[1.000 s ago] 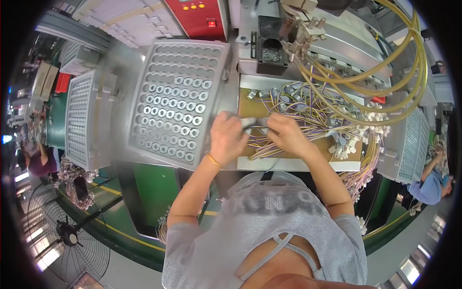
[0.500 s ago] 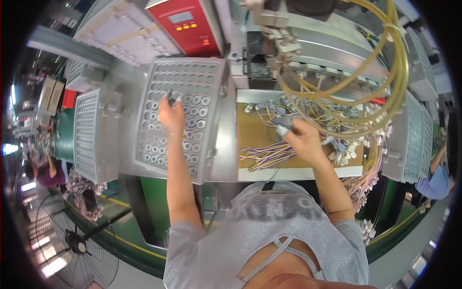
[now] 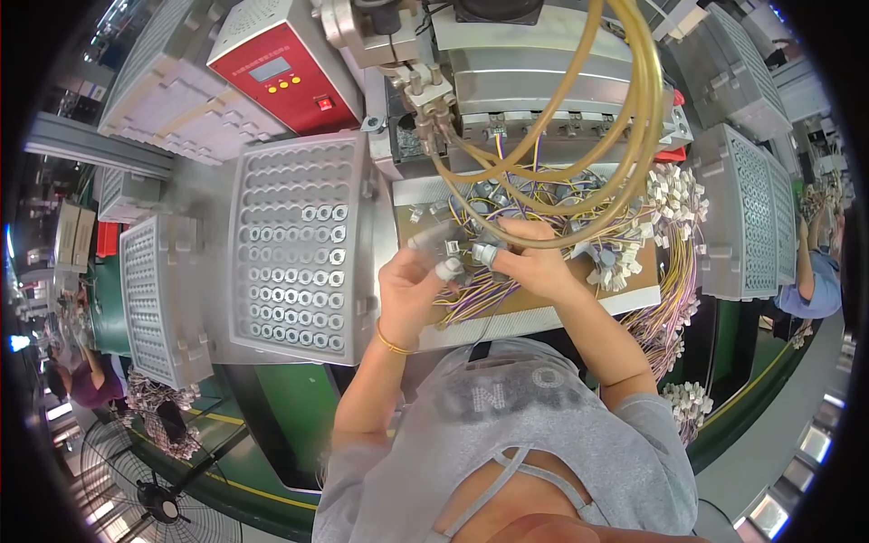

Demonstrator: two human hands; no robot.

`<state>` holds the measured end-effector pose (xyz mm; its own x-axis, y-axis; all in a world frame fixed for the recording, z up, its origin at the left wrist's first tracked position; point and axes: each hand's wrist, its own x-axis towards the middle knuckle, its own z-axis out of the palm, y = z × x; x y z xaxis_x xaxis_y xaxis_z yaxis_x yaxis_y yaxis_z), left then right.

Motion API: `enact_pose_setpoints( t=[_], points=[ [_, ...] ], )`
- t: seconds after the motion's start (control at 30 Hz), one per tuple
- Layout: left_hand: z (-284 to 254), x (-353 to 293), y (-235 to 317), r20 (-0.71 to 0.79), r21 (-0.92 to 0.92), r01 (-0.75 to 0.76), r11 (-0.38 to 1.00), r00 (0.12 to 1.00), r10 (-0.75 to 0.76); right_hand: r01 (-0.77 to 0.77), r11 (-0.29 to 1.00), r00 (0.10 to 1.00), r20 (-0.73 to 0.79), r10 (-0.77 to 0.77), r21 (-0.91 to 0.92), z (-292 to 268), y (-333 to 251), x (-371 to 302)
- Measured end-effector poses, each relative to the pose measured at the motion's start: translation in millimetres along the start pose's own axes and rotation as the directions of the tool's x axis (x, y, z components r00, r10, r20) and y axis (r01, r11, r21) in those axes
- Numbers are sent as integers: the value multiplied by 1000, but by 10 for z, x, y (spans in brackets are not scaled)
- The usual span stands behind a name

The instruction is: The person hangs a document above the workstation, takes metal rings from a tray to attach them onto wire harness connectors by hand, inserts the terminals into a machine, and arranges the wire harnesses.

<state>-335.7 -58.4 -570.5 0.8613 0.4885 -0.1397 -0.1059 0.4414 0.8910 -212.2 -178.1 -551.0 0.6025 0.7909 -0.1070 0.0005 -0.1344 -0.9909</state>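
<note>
Both my hands meet over the brown-and-white work board, with pale covers on the fingertips. My left hand (image 3: pixel 409 288) has its thumb and forefinger bent toward each other; the forefinger is smeared by motion, so a grip cannot be made out. Close to its fingertips is a small white piece (image 3: pixel 453 246). My right hand (image 3: pixel 534 262) is closed in a pinch just to the right, on a small dark grey part (image 3: pixel 466 256) mostly hidden by the fingers. Below and behind them lie yellow and purple wires (image 3: pixel 480 295) and a heap of grey round parts with leads (image 3: pixel 566 195).
Left of the board lies a grey tray (image 3: pixel 237 299) with rows of round pockets, many holding metal rings (image 3: pixel 294 298). Behind it stands a red control box (image 3: pixel 294 81). Yellowish hoses (image 3: pixel 647 100) loop low over the board. White connectors (image 3: pixel 674 199) hang at its right edge.
My left hand has left the tray and come right, to beside my right hand. My right hand has shifted slightly inward, and the head view has swung to the right.
</note>
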Motion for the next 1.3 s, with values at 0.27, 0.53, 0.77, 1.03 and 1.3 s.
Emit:
enact_pose_setpoints(
  t=[0.27,0.53,0.77,1.03,1.3],
  points=[
    [93,-35,-11,81,93,-157,983,985,150,75,994,997,14,-74,-86,-60,-75,-12],
    [83,41,-41,-8,108,-22,994,1000,23,75,977,997,25,-71,-202,21,21,-52],
    [229,141,-41,54,-167,109,980,993,-102,94,993,995,36,-92,-68,-106,84,12],
    [261,54,-630,351,764,-393,511,919,182,130,951,780,-621,77,282,-737,141,213],
    [133,31,-667,311,699,-355,621,933,182,212,932,728,-684,51,295,-811,239,415]
  ],
)
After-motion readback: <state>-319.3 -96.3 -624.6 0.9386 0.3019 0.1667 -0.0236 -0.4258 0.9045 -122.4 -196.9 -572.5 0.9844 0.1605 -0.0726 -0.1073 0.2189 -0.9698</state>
